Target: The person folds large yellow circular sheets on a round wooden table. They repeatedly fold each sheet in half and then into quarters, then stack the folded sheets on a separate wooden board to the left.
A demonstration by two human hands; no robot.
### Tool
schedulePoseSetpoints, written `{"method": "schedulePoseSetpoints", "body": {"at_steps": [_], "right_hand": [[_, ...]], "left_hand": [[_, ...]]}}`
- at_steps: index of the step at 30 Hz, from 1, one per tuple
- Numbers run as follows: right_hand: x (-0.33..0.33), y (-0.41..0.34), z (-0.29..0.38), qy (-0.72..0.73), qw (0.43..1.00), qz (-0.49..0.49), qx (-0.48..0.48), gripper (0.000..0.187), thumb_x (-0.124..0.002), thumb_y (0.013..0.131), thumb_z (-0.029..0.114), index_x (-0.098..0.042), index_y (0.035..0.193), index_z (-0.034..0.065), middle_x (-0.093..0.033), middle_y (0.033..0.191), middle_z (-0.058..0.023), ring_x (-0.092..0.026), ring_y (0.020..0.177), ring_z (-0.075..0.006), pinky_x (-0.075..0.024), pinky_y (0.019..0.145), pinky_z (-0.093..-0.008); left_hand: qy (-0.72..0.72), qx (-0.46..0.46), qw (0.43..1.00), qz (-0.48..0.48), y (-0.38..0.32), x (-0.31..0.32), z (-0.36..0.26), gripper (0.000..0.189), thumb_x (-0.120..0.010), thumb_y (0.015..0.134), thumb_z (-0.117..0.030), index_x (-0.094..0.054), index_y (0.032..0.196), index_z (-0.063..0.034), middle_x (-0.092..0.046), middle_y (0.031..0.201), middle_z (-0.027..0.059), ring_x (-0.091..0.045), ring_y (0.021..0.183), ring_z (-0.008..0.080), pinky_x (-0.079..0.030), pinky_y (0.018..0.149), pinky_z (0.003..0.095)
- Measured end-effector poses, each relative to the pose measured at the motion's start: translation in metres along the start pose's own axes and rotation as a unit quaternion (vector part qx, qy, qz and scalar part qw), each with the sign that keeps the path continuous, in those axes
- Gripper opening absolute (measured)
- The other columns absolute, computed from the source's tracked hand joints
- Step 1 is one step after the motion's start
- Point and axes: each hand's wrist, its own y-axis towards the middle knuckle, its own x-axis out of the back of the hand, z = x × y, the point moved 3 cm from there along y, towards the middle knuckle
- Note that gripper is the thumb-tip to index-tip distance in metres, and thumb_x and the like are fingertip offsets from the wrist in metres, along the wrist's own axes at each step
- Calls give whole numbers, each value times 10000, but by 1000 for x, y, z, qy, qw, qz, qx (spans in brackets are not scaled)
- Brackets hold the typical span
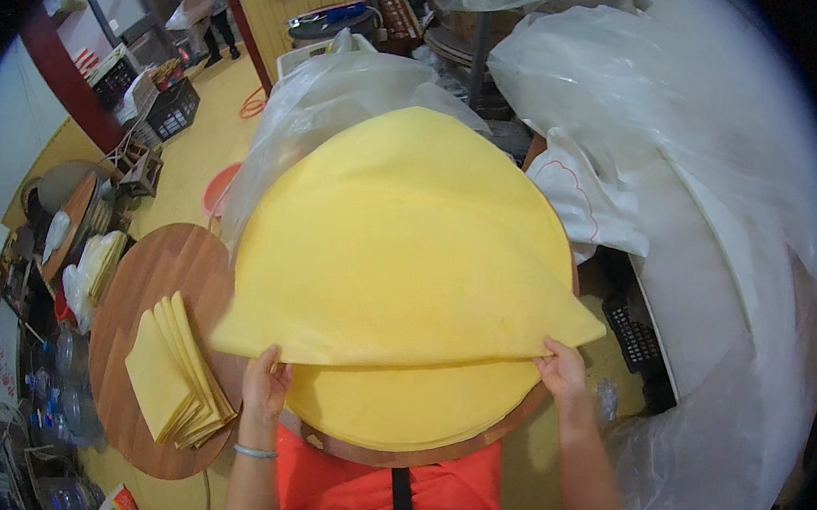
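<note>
A thin yellow round sheet [408, 255] lies partly folded over a stack of like yellow round sheets [410, 408] on a round wooden board. My left hand [268, 381] pinches the sheet's near edge at the left, and my right hand [560, 368] pinches the same edge at the right. Between the hands the edge runs almost straight, with the near part of the stack showing below it. To the left, several folded yellow sheets [176, 373] lie fanned on a second round wooden board [160, 262].
Clear plastic sheeting [727, 283] drapes over the right side, and more plastic [350, 89] lies behind the stack. A pink basin [221, 188] and black crates [173, 109] stand on the floor. Water bottles [73, 386] stand at the far left. A person [218, 20] stands far off near a doorway.
</note>
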Motion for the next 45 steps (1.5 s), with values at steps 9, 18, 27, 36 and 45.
{"method": "schedulePoseSetpoints", "body": {"at_steps": [9,18,27,36,45], "right_hand": [[43,-16,14,-362,843,-269,292,514,-589,931,60,-414,1414,31,-477,1391,-168,-495,1256,-330,-411,1075,-486],[-113,-74,-139,-786,370,200,454,667,-683,842,419,-485,1443,208,-346,1531,-166,-302,1414,-404,-208,1149,-625],[-129,-57,-148,-803,342,189,450,695,-675,833,461,-478,1451,211,-390,1497,-166,-315,1398,-412,-237,1135,-625],[-132,-49,-148,-807,350,182,439,691,-656,858,451,-451,1468,201,-376,1502,-176,-324,1388,-427,-246,1130,-622],[-137,-42,-148,-807,370,185,421,651,-617,897,454,-450,1470,194,-357,1517,-183,-300,1402,-432,-230,1138,-621]], "left_hand": [[382,-355,823,-226,31,99,-14,633,-685,906,-233,-382,1423,-29,-525,1316,149,-615,1014,337,-511,899,434],[450,-179,875,8,67,65,-67,333,-719,884,-214,-624,1081,37,-672,1011,93,-642,889,184,-517,790,318],[348,0,905,245,87,61,-86,388,-694,907,-223,-615,1187,32,-675,1104,74,-649,949,153,-522,829,298],[392,37,894,215,108,67,-82,385,-613,966,-203,-582,1269,32,-673,1155,90,-649,995,162,-510,892,314],[441,54,879,176,122,65,-80,364,-597,974,-188,-583,1254,44,-674,1155,98,-647,988,168,-504,892,317]]}}
